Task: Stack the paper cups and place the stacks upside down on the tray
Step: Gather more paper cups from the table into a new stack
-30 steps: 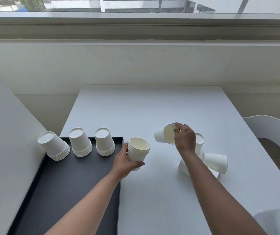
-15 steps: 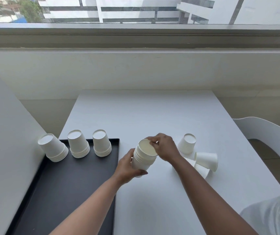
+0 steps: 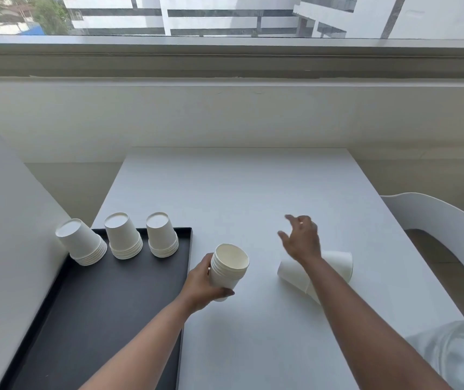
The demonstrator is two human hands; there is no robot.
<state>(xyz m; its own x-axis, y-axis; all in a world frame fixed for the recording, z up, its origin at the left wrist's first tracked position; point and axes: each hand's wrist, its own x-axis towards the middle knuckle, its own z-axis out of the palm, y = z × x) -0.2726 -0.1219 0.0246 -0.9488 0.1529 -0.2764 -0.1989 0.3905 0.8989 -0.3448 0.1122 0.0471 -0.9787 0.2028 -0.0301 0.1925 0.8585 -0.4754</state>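
No readable text, labels, numbers or signs anywhere.

Soft daylight from the window [image 3: 225,15], faint shadows, wide-angle edge bowing.

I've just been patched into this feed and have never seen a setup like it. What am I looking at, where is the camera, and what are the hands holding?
There is no machine: a person works bare-handed, and the single camera sits on their head, looking forward and down. The left hand grips an upright stack of paper cups just right of the black tray. The right hand is open and holds nothing, reaching over loose cups lying on the white table. Three finished stacks stand upside down along the tray's far end. A white chair is at the right.
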